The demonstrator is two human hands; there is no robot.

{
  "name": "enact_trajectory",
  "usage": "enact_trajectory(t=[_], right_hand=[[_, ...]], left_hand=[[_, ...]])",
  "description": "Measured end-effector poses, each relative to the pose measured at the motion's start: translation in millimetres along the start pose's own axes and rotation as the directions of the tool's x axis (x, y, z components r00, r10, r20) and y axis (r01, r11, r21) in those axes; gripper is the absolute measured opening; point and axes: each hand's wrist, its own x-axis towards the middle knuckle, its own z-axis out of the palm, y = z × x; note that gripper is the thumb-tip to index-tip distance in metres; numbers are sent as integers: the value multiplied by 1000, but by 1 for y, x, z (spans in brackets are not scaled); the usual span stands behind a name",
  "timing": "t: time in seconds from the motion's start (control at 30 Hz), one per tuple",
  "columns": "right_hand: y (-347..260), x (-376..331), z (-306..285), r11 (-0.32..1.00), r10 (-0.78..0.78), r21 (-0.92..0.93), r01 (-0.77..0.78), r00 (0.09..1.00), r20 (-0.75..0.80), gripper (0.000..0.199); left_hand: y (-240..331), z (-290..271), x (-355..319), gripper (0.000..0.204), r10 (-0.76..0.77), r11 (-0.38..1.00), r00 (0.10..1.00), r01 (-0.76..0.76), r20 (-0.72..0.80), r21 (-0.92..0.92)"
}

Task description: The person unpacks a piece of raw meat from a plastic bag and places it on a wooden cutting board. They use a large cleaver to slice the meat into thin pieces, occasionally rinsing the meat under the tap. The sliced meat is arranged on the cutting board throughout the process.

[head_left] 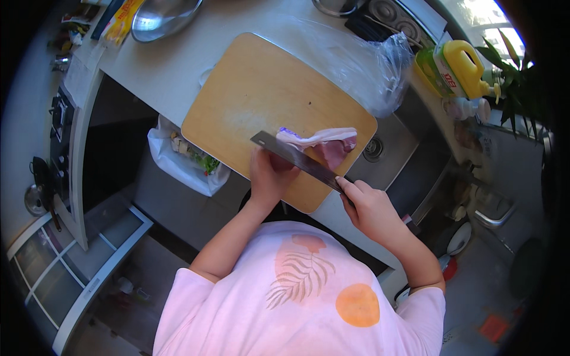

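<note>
On the pale wooden cutting board [261, 101], a pink slab of raw meat [323, 146] lies near the sink-side edge. Just beside it, the left hand [270, 175] presses down at the blade. Wrapped around the handle, the right hand [371, 207] grips the long dark cleaver [294, 157], its blade laid against the meat.

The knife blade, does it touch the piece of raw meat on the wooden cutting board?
Touching. The head view shows the knife blade lying across the raw meat, with no gap between them.
</note>
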Motion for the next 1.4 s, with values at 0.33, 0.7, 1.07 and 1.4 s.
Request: enact_trajectory(t=[0.33, 0.7, 1.07, 1.4], right_hand=[[-14, 31, -21, 999, 47, -16, -45, 989, 141, 29], [-36, 57, -30, 956, 30, -284, 76, 936, 352, 41], [-22, 96, 9, 977, -37, -181, 115, 922, 384, 40], [-15, 127, 19, 997, -28, -48, 56, 885, 464, 34]], left_hand=[[-9, 5, -11, 56, 134, 979, 985, -114, -110, 171], [-29, 13, -20, 62, 286, 958, 956, -285, -67, 17], [-36, 16, -24, 49, 307, 950, 945, -297, -115, 93], [-40, 20, -18, 47, 341, 940, 928, -334, -151, 74]])
